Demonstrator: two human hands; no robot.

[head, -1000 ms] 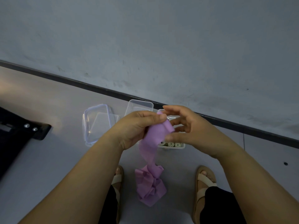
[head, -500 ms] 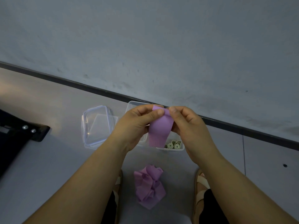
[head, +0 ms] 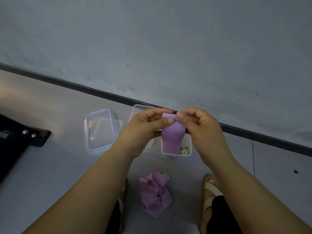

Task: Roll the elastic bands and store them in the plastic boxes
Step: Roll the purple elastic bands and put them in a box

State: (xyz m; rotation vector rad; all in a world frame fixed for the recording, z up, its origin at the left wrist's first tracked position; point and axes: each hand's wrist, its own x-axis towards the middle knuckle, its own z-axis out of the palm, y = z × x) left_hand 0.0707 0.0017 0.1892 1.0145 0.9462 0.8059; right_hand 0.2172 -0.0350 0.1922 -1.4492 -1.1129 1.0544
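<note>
Grip: left hand (head: 143, 130) and right hand (head: 200, 130) close together, thumb tips almost touching, both pinching the top end of purple elastic band (head: 171, 137). Left thumb flat on the near face, forefinger curled over the top edge. Right thumb and forefinger on the upper right corner, remaining fingers curled toward the palm. Top edge turned over slightly.

Below the pinch, strip hanging free and smooth, held in the air above the floor (head: 50, 166). Lower end overlapping, in view, a small plastic box (head: 190, 146). Rolled pale green bands (head: 184, 150) inside that box, standing on end, spirals facing up.

Second plastic box (head: 137, 108) just to its left, mostly hidden behind the left hand; contents not discernible. Both boxes near the floor's far edge, just short of the dark baseboard (head: 67, 84).

Further left along that edge, clear lid (head: 99, 130) with snap flaps, lying partly over another clear piece (head: 119, 127); lid or box, not discernible.

Crumpled purple heap (head: 155, 193) of band on the floor toward the near edge, between two beige sandals (head: 211, 190). Link between hanging strip and heap not visible.

Black object (head: 25, 137) with two silver screws at the floor's left edge, well apart from the boxes.
</note>
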